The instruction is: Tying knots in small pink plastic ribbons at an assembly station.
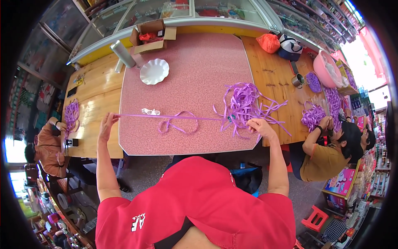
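Fingers (115,118) of the left hand (107,125) are pinching ribbon (141,115) left of the pile (244,97), seemingly for tautness, right hand (261,127) curled, hold unclear

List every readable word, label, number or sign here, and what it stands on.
White lettering on the red shirt: large letters legible, wording withheld.
Print on the purple-and-yellow carton: too small to read.
Shelf packages: too small or blurred.
Purple ribbon pile: no lettering visible.

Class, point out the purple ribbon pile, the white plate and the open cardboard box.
Purple ribbon pile (243,97), head view: middle of the heaped loops.
White plate (154,72), head view: its bare centre.
Cardboard box (149,47), head view: its front flap.
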### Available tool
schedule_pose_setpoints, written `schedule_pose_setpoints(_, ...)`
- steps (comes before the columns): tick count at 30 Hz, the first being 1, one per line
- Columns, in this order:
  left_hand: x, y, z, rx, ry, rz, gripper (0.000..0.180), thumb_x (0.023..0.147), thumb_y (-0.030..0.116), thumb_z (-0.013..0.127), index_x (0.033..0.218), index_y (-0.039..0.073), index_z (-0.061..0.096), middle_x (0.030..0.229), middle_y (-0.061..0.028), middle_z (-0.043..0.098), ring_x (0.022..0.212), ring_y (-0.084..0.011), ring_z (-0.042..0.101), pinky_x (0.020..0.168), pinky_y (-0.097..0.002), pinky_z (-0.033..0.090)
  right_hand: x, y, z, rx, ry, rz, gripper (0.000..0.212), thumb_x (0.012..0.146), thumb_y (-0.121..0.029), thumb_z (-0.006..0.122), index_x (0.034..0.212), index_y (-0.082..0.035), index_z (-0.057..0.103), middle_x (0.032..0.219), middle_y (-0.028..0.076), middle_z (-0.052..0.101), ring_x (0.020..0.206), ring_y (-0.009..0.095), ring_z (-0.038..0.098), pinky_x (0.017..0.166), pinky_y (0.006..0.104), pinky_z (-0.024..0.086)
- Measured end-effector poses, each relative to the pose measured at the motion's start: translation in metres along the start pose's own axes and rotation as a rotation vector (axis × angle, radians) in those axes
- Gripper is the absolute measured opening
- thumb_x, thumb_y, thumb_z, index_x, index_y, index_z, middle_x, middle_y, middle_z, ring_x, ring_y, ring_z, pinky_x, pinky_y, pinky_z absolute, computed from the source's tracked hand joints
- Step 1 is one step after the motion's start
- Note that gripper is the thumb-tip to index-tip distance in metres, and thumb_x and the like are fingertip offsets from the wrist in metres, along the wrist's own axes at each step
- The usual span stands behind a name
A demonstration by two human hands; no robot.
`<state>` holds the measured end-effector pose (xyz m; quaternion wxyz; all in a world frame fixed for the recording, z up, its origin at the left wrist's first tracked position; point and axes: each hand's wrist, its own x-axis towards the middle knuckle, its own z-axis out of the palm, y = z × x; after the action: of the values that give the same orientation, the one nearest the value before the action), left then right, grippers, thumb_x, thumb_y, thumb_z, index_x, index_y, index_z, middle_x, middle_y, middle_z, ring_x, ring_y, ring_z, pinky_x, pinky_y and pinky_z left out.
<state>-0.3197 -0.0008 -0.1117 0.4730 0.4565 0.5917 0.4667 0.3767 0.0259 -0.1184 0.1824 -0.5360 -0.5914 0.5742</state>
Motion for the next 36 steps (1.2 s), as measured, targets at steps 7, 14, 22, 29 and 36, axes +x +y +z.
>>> schedule_pose_setpoints(7, 0.017, -0.043, -0.006, -0.039, 0.025, -0.200, 0.026, 0.100, 0.028, 0.051, 0.096, 0.004, 0.060, 0.090, -0.0089, 0.068, 0.087, -0.0211, 0.068, 0.080, -0.0342, 0.054, -0.004, -0.005, 0.008, 0.284, 0.160, -0.017, 0.019, 0.094, -0.016, 0.063, 0.104, -0.001, 0.069, 0.075, 0.000, 0.062, 0.064, 0.007, 0.058, 0.060, 0.0220, 0.049)
schedule_pose_setpoints(14, 0.022, -0.112, 0.005, 1.039, 0.491, 0.369, 0.039, 0.090, 0.034, 0.064, 0.106, -0.002, 0.062, 0.094, -0.0149, 0.067, 0.086, -0.0269, 0.064, 0.077, -0.0378, 0.051, -0.012, -0.074, 0.037, 0.719, 0.119, -0.185, 0.021, 0.092, -0.006, 0.064, 0.112, 0.001, 0.067, 0.079, 0.002, 0.063, 0.068, 0.008, 0.058, 0.067, 0.0272, 0.055)
schedule_pose_setpoints(22, -0.061, 0.033, 0.290, 0.051, -0.963, -0.055, 0.056, 0.103, 0.046, 0.038, 0.141, 0.007, 0.048, 0.142, -0.0134, 0.050, 0.134, -0.0249, 0.045, 0.109, -0.0413, 0.037, -0.022, -0.123, 0.079, 0.848, -0.028, -0.282, 0.031, 0.096, -0.009, 0.059, 0.124, 0.004, 0.060, 0.089, 0.005, 0.065, 0.075, 0.010, 0.060, 0.071, 0.0291, 0.055)
schedule_pose_setpoints(29, -0.061, 0.104, 0.360, -1.016, -0.815, -0.262, 0.053, 0.101, 0.046, 0.043, 0.139, 0.008, 0.046, 0.145, -0.0114, 0.047, 0.134, -0.0261, 0.044, 0.110, -0.0449, 0.036, -0.029, -0.136, 0.103, 0.687, -0.005, -0.370, 0.026, 0.099, -0.009, 0.054, 0.122, 0.002, 0.061, 0.089, 0.006, 0.064, 0.075, 0.010, 0.060, 0.069, 0.0252, 0.053)
schedule_pose_setpoints(36, -0.011, 0.063, 0.283, -1.056, -0.351, -0.146, 0.040, 0.102, 0.031, 0.043, 0.132, 0.005, 0.051, 0.134, -0.0137, 0.058, 0.125, -0.0308, 0.053, 0.108, -0.0447, 0.038, -0.036, -0.082, 0.061, 0.653, 0.442, -0.407, 0.020, 0.101, -0.009, 0.052, 0.113, 0.000, 0.064, 0.085, 0.004, 0.060, 0.070, 0.008, 0.054, 0.067, 0.0258, 0.052)
